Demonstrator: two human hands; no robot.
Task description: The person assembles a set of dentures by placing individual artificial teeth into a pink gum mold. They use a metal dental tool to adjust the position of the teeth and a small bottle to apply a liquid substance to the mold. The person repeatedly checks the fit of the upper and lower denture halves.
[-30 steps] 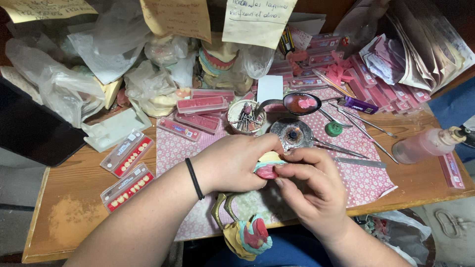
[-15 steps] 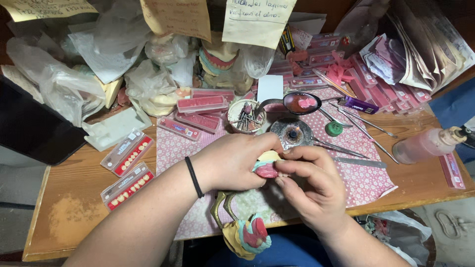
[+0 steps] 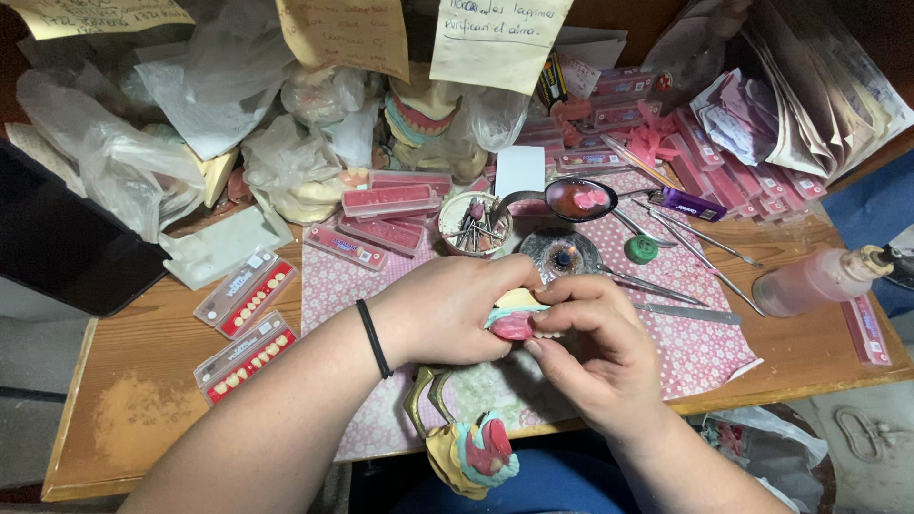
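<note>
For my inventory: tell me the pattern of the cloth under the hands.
Pink cloth with small white flowers; head view.

Two tooth cards (image 3: 246, 290) (image 3: 246, 357), one pink bottle (image 3: 819, 278), two hands (image 3: 447, 309) (image 3: 595, 352)

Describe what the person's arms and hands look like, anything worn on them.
Both forearms are bare, with no sleeves in view. The left hand has a thin black band around its wrist. The right hand wears nothing: no glove, ring or watch shows.

Both hands are meeting at centre: left hand (image 3: 447, 309) is curling palm-down, right hand (image 3: 595, 347) is pinching fingertips against it, forearms converging.
</note>
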